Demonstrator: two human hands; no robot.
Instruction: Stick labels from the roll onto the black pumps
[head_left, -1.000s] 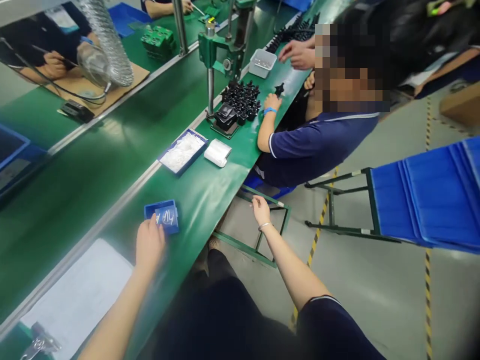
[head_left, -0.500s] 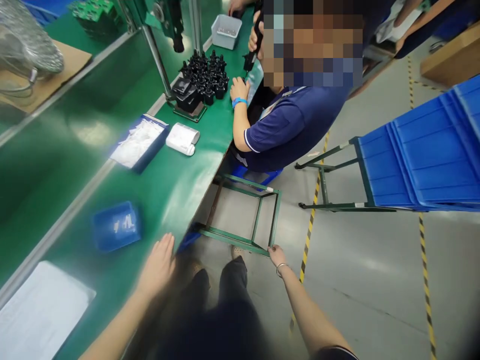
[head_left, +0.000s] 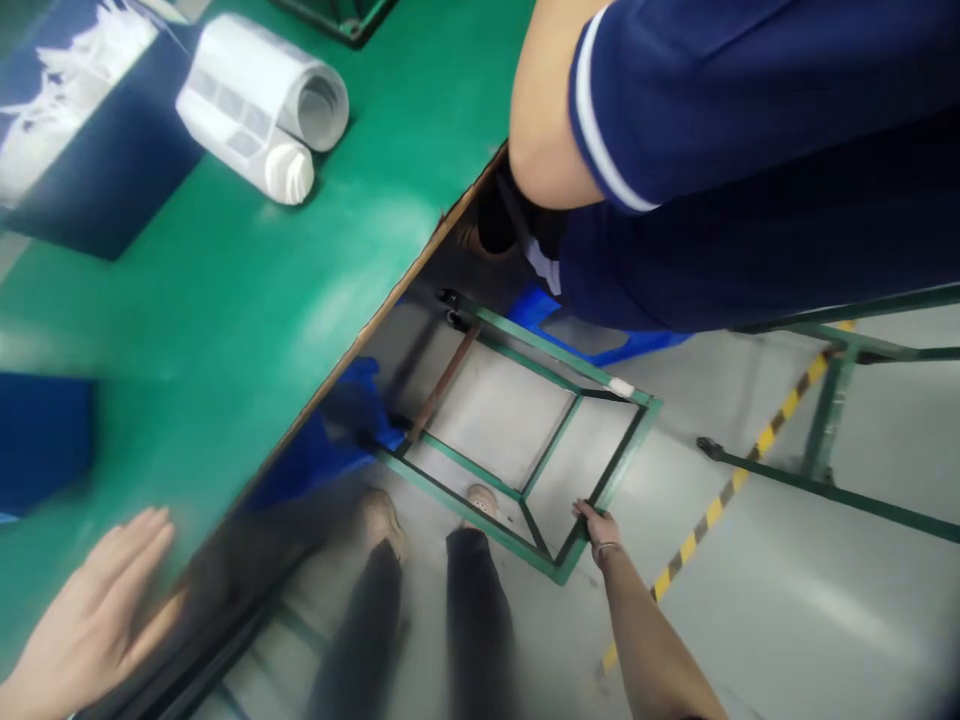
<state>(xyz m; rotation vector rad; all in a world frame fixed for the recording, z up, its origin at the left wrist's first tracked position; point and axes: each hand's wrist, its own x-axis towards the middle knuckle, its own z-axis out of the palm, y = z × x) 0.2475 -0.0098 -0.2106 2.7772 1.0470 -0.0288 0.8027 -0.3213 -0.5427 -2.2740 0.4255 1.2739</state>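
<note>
My right hand (head_left: 598, 528) has its fingers wrapped round the near right bar of a green metal frame (head_left: 480, 465). This open rectangular frame stands low over the floor, its far end reaching toward the underside of the table; small dark feet or casters show there. On the left, my left hand (head_left: 101, 610) rests at the edge of the green tabletop (head_left: 240, 330), fingers stretched out and holding nothing. A blue bin (head_left: 45, 445), blurred, sits on the table just beyond it.
A roll of white labels (head_left: 247, 105) and a dark blue box (head_left: 105, 170) of white strips lie on the table. A co-worker's dark blue sleeve (head_left: 675, 90) fills the upper right. Blue stool parts (head_left: 592, 340) show below. Another green frame (head_left: 832, 420) stands right, by yellow-black floor tape (head_left: 765, 440).
The view has dropped closer to the floor and the frame. My right hand keeps its grip on the frame's bar. My left hand appears further left and lower, still at the table edge.
</note>
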